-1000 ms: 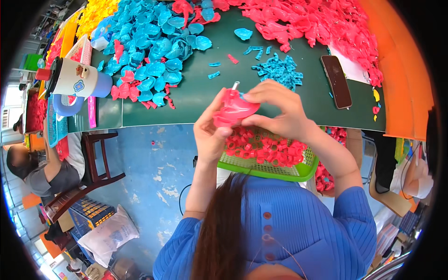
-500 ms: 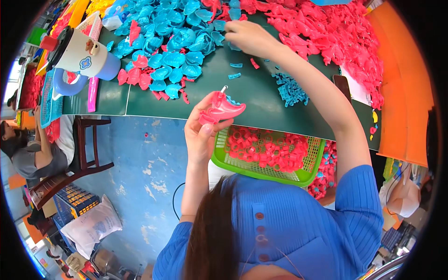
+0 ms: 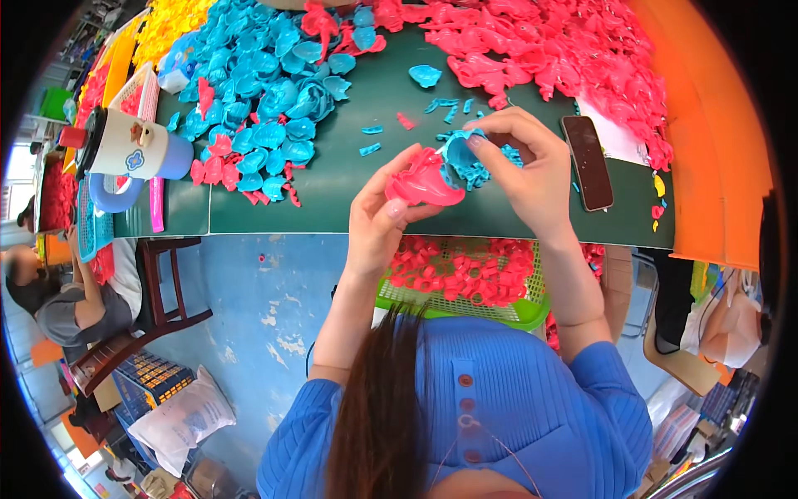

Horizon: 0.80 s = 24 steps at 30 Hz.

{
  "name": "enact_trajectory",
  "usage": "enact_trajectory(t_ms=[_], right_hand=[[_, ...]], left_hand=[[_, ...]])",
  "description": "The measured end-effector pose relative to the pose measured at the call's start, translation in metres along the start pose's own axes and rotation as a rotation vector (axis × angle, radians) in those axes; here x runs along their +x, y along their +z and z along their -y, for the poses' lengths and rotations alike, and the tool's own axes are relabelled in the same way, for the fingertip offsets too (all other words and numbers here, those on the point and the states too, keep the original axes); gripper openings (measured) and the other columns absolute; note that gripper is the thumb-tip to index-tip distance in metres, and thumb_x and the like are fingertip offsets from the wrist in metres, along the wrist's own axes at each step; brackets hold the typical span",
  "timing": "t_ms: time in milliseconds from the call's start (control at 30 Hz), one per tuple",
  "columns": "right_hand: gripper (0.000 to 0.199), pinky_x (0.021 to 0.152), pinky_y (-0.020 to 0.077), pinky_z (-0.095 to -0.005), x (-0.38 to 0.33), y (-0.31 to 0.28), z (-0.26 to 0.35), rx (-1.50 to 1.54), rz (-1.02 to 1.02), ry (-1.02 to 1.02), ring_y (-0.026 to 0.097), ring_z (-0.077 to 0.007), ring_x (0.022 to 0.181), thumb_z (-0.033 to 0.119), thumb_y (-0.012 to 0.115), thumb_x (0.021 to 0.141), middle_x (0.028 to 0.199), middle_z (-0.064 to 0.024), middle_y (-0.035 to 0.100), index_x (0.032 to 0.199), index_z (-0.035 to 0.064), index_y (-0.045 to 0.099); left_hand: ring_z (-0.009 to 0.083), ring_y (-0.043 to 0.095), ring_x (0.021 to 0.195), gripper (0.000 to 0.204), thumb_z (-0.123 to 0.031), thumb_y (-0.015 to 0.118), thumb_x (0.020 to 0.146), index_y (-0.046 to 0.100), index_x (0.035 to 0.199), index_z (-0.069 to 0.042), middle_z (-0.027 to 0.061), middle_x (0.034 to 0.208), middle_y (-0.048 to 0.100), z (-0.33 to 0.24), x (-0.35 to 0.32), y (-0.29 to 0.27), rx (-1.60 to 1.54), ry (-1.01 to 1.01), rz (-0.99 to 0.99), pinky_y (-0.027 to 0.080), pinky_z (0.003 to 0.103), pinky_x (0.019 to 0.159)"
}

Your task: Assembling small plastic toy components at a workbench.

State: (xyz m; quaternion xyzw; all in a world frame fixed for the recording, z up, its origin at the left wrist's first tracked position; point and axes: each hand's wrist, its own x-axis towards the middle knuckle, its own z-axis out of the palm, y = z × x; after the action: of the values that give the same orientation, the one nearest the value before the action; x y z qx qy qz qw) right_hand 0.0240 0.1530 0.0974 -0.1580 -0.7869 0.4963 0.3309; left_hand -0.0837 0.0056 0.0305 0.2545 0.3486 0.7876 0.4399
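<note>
Back from the pile, right hand (image 3: 532, 170) fingers pinch a blue piece (image 3: 460, 150) against left hand's (image 3: 384, 223) pink piece (image 3: 422, 183) above the pink-filled green basket (image 3: 524, 313)

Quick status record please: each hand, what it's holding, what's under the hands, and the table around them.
left hand: holds pink petal piece
right hand: pinches blue petal piece against the pink one
below hands: green basket of pink pieces
table: dark green, blue pile left, pink pile right
beside right hand: dark phone
far left: white cup
</note>
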Motion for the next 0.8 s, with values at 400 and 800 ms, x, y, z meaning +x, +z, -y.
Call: enact_trajectory(t_ms=[400, 800], right_hand=[[0.019, 0.064, 0.0465, -0.0288, -0.022, -0.016, -0.002, -0.253, -0.293, -0.458, 0.058, -0.0199, 0.070, -0.006, 0.069, 0.060, 0.073, -0.0064, 0.064, 0.077, 0.0027, 0.066], [0.019, 0.062, 0.0402, -0.0291, -0.026, -0.023, 0.000, -0.375, -0.305, -0.547, 0.057, -0.0191, 0.069, -0.002, 0.070, 0.058, 0.073, -0.0038, 0.063, 0.075, 0.0048, 0.064]], left_hand=[[0.0245, 0.060, 0.098, 0.054, -0.043, 0.040, 0.092, 0.043, 0.119, 0.003, 0.0151, 0.112, 0.056, 0.017, 0.002, 0.031, -0.078, -0.154, 0.109, 0.052, 0.039, 0.082], [0.0229, 0.061, 0.096, 0.050, -0.042, 0.030, 0.095, 0.048, 0.116, 0.000, 0.0154, 0.109, 0.058, 0.011, 0.002, 0.041, -0.201, -0.172, 0.084, 0.053, 0.037, 0.082]])
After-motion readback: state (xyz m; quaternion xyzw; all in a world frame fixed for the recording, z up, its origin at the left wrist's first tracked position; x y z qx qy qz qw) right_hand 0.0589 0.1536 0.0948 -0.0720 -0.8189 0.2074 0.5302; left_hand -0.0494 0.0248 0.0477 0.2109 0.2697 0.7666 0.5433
